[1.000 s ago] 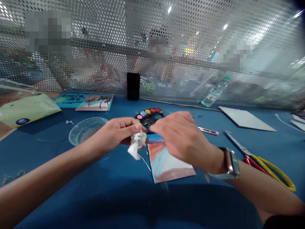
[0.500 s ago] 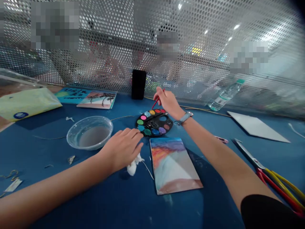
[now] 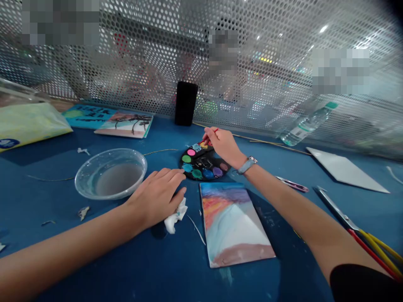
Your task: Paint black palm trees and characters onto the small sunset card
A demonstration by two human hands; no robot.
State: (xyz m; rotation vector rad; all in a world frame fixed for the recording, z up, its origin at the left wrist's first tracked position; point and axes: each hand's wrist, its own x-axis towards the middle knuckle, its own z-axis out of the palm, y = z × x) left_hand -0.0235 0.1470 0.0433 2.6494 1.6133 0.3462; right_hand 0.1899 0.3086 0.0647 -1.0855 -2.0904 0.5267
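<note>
**Head view.** The right hand (image 3: pixel 224 145) is closed in a pinch grip on a red paintbrush (image 3: pixel 215 130). It is held over the 12 o'clock edge of the paint palette (image 3: pixel 204 162). The palette lies at 12 o'clock of the painted card (image 3: pixel 234 222) on the blue table (image 3: pixel 126 260).

The left hand (image 3: pixel 155 195) lies palm down with its fingers loosely extended and grips nothing. It rests on a crumpled white tissue (image 3: pixel 174 217), which shows at its 4 o'clock. A water bowl (image 3: pixel 91 191) stands at 10 o'clock of this hand. Scissors (image 3: pixel 362 230) lie at 3 o'clock of the card.

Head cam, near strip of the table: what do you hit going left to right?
Clear bowl → left hand → painted card → scissors.
</note>
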